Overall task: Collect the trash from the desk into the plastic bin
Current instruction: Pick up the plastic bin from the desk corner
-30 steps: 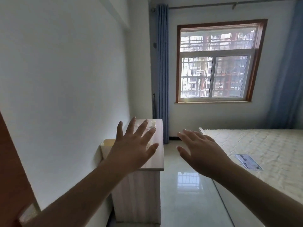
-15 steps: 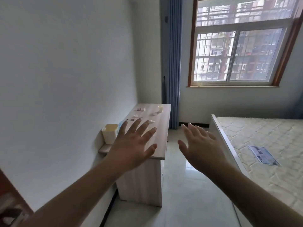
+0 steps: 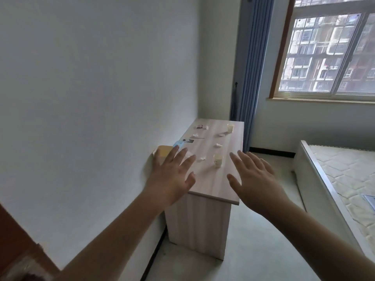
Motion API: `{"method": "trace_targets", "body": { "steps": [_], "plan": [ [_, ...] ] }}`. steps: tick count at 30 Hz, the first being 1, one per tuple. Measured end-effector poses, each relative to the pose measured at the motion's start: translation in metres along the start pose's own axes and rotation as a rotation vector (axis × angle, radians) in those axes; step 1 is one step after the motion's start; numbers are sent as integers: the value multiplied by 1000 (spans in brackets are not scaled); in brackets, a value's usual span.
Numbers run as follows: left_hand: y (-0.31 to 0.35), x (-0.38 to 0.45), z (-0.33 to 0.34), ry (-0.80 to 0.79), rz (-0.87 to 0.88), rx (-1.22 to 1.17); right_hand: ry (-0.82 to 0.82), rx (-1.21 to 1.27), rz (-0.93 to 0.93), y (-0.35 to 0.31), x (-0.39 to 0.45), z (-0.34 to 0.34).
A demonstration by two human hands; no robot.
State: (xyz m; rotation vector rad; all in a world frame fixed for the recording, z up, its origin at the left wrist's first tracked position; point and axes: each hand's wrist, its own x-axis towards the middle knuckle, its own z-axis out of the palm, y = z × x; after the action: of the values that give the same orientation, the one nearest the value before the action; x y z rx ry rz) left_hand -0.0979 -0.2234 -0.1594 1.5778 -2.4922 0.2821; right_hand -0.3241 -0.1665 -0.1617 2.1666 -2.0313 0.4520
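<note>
A light wooden desk (image 3: 209,185) stands against the left wall. Scattered on its top are several white crumpled paper bits (image 3: 218,146), a small cream cup (image 3: 218,160) near the middle and another cup (image 3: 230,127) at the far end. A pale yellow plastic bin (image 3: 163,153) sits at the desk's left edge by the wall, partly hidden by my left hand (image 3: 172,177). Both hands are held out in the air with fingers spread and hold nothing. My right hand (image 3: 254,182) hovers over the desk's right edge.
A blue packet (image 3: 178,144) lies beside the bin. A bed with a bare mattress (image 3: 345,179) stands to the right, with a strip of tiled floor (image 3: 253,240) between it and the desk. A blue curtain (image 3: 249,78) and a window are at the far wall.
The view has come closer to the desk and tilted down, so the desk top and its trash now show plainly. Both hands stay spread and empty in front.
</note>
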Motion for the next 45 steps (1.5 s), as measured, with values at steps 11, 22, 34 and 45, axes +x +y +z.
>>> {"method": "trace_targets", "body": {
  "steps": [11,22,34,45],
  "plan": [
    [-88,80,56,-21,-29,-21,-25,28,-50,-37,113,54],
    [-131,174,129,-103,-105,29,-76,-10,-84,-9,219,134],
    [-157,261,206,-203,-373,11,-201,147,-136,35,341,262],
    [-226,272,274,-298,-569,-87,-341,229,-244,-10,417,331]
  ]
}}
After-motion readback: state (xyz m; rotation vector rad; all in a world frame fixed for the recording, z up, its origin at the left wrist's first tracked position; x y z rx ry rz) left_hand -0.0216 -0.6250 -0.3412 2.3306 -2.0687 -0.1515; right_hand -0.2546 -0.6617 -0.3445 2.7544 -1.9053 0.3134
